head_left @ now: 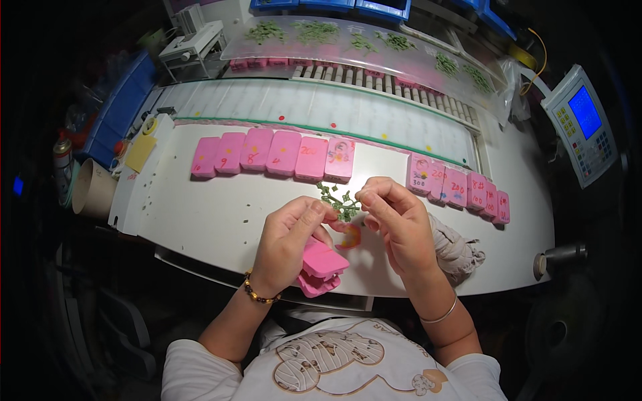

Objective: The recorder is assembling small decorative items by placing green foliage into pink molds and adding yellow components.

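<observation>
A small, branched green wax piece (344, 204) hangs in front of me between my two hands. My left hand (289, 235) is closed, thumb and fingertips pinching the piece at its left side. The thumb and forefinger of my right hand (404, 220) pinch its right side. Just below my left hand is a pink rubber mould (324, 259), its halves parted by a gap; whether the left hand's lower fingers hold it is hidden. An orange-and-pink round thing (349, 237) lies on the white table beyond the mould, partly hidden.
Pink numbered blocks stand in a left row (284, 152) and a right row (458, 185). A bundled cloth (455, 250) lies beside my right forearm. Behind are a roller conveyor (374, 80) and a clear tray (414, 63) with green pieces. A control panel (582, 123) stands right, a beige cup (93, 189) left.
</observation>
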